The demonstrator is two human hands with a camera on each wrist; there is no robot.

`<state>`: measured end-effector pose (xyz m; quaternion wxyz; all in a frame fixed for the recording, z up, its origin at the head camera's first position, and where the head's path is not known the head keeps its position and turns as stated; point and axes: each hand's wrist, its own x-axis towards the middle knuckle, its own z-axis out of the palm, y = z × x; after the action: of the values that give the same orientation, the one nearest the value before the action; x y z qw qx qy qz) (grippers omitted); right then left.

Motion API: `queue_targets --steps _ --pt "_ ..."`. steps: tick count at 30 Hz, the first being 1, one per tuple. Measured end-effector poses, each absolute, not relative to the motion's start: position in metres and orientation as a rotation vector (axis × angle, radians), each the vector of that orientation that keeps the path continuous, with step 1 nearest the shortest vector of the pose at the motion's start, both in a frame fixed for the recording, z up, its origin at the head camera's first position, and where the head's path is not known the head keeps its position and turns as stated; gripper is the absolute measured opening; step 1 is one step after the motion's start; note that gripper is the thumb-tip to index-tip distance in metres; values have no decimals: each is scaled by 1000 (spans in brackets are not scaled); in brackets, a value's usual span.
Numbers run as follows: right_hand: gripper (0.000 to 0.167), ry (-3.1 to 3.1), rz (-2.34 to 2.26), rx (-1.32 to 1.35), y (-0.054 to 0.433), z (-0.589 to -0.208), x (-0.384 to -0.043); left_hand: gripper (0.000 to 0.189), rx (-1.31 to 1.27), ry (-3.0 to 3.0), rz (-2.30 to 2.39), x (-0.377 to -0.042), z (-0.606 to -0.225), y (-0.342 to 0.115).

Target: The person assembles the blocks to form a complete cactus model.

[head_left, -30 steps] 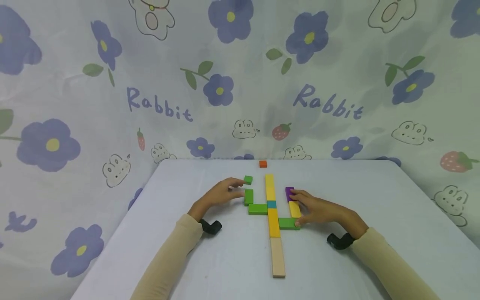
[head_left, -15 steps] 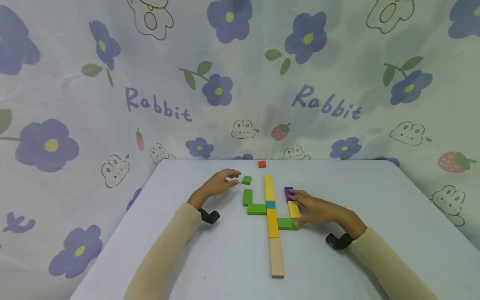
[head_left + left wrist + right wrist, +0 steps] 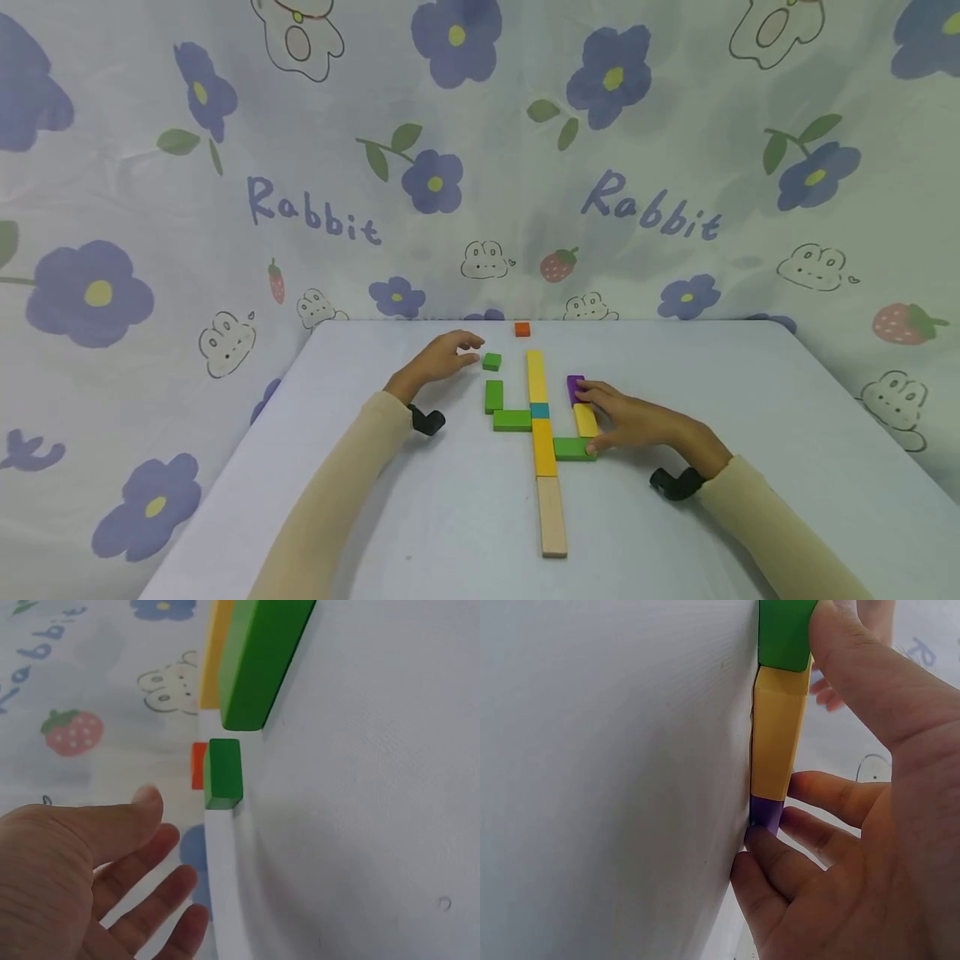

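My left hand (image 3: 444,357) hovers just left of a small green block (image 3: 491,362), its thumb and fingers apart with nothing between them. In the left wrist view a gap shows between that hand and the small green block (image 3: 224,774). My right hand (image 3: 636,418) rests along the blocks on the right. Its thumb touches the right end of a long green block (image 3: 572,449), and its fingertips touch a purple block (image 3: 574,388). Between these two lies a yellow block (image 3: 776,735), end to end with the purple one.
A central column runs from a pale wooden block (image 3: 552,518) through an orange-yellow block (image 3: 544,448) and a blue block (image 3: 539,411) to a yellow block (image 3: 536,375). Two green blocks (image 3: 512,420) (image 3: 493,397) branch left. An orange block (image 3: 522,330) sits by the far edge.
My left hand has drawn away from the small green block, leftward and then slightly toward the far edge. That block stays in place. My right hand keeps its position on the blocks.
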<state>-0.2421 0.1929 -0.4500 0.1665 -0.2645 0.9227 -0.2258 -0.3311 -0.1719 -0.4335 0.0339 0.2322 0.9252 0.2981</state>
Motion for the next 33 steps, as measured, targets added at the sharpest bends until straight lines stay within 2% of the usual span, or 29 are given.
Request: queue_targets --steps 15,24,33 --pt "100 2638 -636 -809 193 -448 -242 36 682 2802 833 -335 -434 -158" --pt "100 2639 -645 -764 192 -452 -242 40 612 2784 812 -337 -439 -153" --pt "101 2635 -647 -734 191 -452 -242 39 646 2801 793 -341 -442 -152"
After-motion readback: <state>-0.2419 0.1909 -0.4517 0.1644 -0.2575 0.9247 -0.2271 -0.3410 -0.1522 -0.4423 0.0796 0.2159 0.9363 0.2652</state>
